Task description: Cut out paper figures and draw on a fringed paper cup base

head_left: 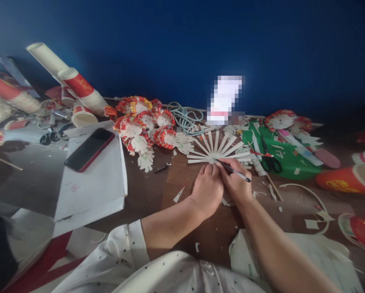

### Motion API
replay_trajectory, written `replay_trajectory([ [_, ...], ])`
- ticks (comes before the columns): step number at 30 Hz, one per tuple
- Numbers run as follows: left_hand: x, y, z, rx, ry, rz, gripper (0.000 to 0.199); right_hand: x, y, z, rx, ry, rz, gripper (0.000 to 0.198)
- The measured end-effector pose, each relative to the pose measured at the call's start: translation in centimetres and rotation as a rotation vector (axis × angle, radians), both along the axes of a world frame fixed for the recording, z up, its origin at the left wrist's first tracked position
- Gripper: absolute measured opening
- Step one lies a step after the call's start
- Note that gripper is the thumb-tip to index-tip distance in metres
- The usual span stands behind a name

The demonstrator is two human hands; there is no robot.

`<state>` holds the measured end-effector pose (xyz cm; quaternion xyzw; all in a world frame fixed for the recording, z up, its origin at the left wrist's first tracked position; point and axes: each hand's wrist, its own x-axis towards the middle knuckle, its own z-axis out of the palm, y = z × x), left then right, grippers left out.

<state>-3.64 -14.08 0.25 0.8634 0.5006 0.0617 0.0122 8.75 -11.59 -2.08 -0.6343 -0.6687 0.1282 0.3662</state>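
Note:
A paper cup cut into fanned white strips (216, 144) lies spread on the brown table in front of me. My left hand (207, 188) is closed, its curled fingers pressing on the near edge of the cup's middle; what the fingertips do there is partly hidden. My right hand (237, 183) grips a black pen (236, 172), with the tip at the centre of the strips. Lion-like paper crafts with red and orange fringes (134, 129) are piled left of the strips. Another fringed paper craft (281, 121) sits at the right.
A dark phone (90, 149) lies on white paper (90, 191) at left. Stacked paper cups (84, 88) lean behind it. Scissors (271, 164) rest on a green sheet (302, 167). A blurred bright panel (226, 97) stands behind the strips. Red cups (337, 180) lie far right.

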Motion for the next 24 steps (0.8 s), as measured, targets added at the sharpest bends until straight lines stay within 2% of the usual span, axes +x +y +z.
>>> replay_trajectory([
  [24,-0.1,-0.04,0.04,-0.023,-0.028,-0.012,0.043,0.25,-0.2,-0.24,-0.036,0.015,-0.018,0.027],
])
